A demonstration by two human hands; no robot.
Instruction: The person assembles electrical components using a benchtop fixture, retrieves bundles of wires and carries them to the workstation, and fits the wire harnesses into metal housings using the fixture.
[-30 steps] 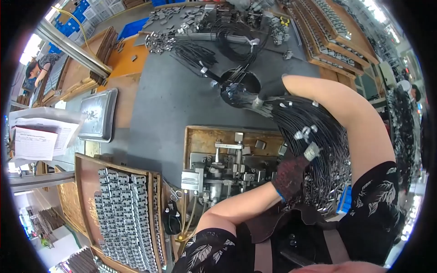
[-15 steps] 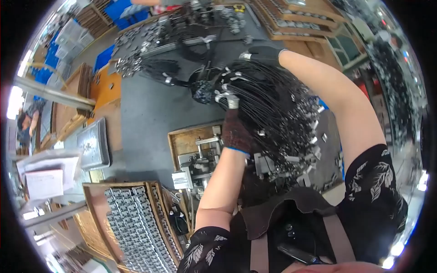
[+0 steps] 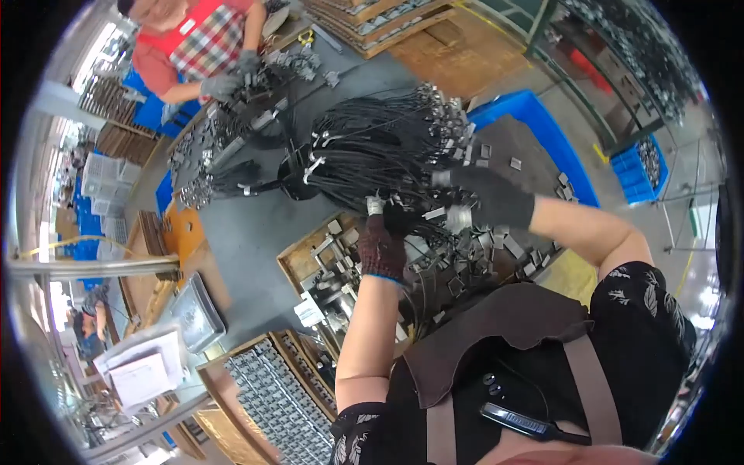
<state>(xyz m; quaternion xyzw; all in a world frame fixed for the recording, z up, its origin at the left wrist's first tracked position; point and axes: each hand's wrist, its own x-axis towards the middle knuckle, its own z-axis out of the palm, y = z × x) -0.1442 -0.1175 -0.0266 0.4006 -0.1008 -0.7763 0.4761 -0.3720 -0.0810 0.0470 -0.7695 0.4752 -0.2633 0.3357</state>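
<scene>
on the grey table (image 3: 260,236), black cables (image 3: 372,151), left hand (image 3: 382,249) and right hand (image 3: 494,195) against them, grips unclear

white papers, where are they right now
In the head view, the white papers are at lower left, below and left of the shallow grey tray.

L glove (image 3: 382,246) is dk maroon w/ a blue cuff (image 3: 385,279), R glove (image 3: 492,198) dk grey, cables (image 3: 372,159) blk w/ silvery ends (image 3: 446,116), tabletop (image 3: 260,252) grey. Shirt (image 3: 647,298) is blk w/ a wht leaf print, apron (image 3: 496,329) dk brn w/ lt brn straps (image 3: 593,380). Co-worker's apron (image 3: 205,46) is red w/ a red, wht & blk check, big bin (image 3: 546,132) bright blue.
</scene>
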